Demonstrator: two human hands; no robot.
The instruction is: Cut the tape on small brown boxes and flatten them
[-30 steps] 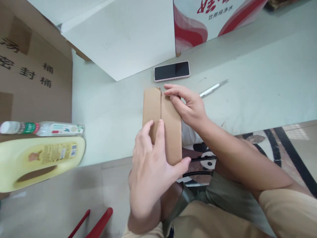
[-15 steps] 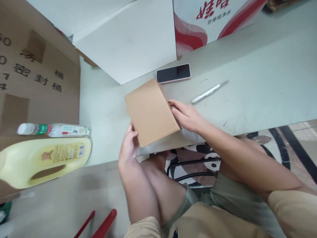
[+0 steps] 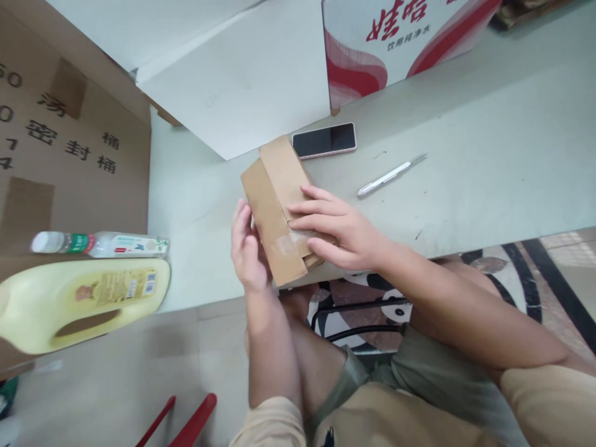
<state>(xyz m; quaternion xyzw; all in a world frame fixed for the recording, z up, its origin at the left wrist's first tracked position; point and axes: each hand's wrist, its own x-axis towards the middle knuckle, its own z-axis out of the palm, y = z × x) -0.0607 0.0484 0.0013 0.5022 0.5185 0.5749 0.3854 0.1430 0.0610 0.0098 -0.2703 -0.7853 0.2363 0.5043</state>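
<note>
A small brown cardboard box [image 3: 265, 198] stands near the table's front edge, showing a side with flaps meeting at a seam. Clear tape shows on the end of the seam nearest me. My right hand [image 3: 342, 226] lies over the box's right part, fingers stretched out and spread across the flaps. At the box's left side is my left hand [image 3: 251, 257], open, with its fingers pointing up; whether it touches the cardboard I cannot tell.
Behind the box lies a phone [image 3: 325, 140]; a white craft-knife-like tool [image 3: 384, 180] is to the right. A plastic bottle [image 3: 130, 244] and a yellow jug [image 3: 116, 292] lie left, by a large carton [image 3: 93, 118]. White boxes [image 3: 261, 74] stand at the back.
The box has been turned, so a flapped, taped side now faces up instead of a plain one. My right hand moved from its right side onto the flaps; my left hand loosened its grip.
</note>
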